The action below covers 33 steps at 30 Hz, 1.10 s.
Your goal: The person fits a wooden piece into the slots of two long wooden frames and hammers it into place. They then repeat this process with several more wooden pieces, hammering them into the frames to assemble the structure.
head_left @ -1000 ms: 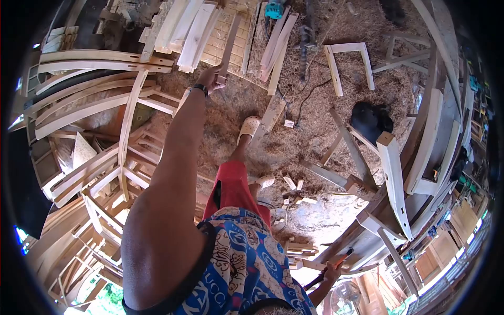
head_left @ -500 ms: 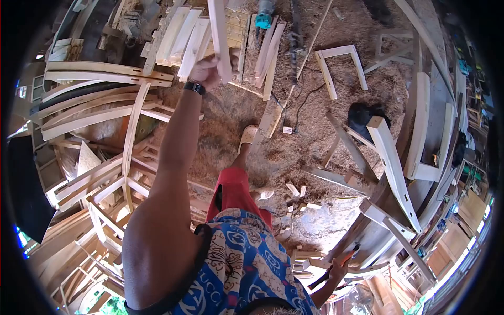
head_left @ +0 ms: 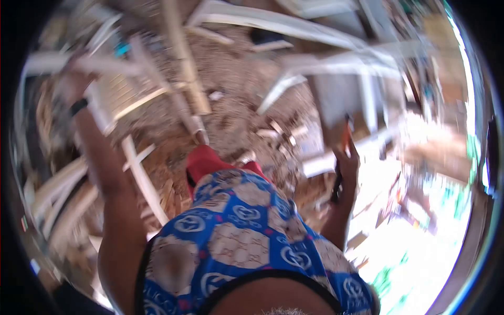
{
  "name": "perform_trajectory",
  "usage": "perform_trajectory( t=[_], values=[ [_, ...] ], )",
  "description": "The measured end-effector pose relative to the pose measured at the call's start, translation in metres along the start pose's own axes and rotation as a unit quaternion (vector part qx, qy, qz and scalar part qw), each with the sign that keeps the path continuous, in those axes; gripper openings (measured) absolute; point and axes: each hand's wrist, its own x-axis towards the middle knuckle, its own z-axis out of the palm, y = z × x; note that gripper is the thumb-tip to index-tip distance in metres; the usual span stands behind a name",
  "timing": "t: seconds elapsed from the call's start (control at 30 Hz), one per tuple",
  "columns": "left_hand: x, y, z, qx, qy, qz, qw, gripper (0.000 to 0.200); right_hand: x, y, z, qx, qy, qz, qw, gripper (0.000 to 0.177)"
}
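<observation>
Out at the left of the head view, my left hand [head_left: 77, 81], with a dark watch on the wrist, is closed round a pale wooden bar [head_left: 116, 66]. The bar lies crosswise in the view, and motion smears it and the fingers. My right hand [head_left: 347, 161], on the right, is wrapped round a hand tool [head_left: 345, 134] with an orange and black handle. Its dark tip points away from me; I cannot make out its exact kind. Near my left hand is a slatted wooden panel [head_left: 126, 93].
A long beam [head_left: 181, 58] rises from the sawdust-covered floor [head_left: 236, 100]. Wooden frames [head_left: 283, 23] stand ahead and to the right. Small offcuts [head_left: 283, 134] litter the ground. Curved wooden pieces [head_left: 55, 189] fill the left side. A turquoise power tool [head_left: 122, 49] is blurred.
The view has swung to the right. My left hand and the wooden bar now appear farther left, the bar turned crosswise. My right hand with the tool appears higher and nearer the middle.
</observation>
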Motion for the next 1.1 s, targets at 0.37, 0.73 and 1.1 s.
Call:
perform_trajectory(
  t=[0.37,0.73,1.1],
  values=[
    [-0.009,0.308,-0.199,-0.772,0.192,0.013,0.606,0.032,-0.105,0.108,-0.150,0.035,0.265,-0.075,0.961,0.030],
    [-0.061,0.610,-0.234,-0.890,-0.173,0.374,0.195,0.025,-0.160,0.136,-0.105,0.195,0.193,0.023,0.961,0.018],
    [-0.097,0.615,-0.209,-0.902,-0.183,0.336,0.201,0.017,-0.165,0.150,-0.088,0.295,0.182,0.030,0.937,0.018]
  ],
)
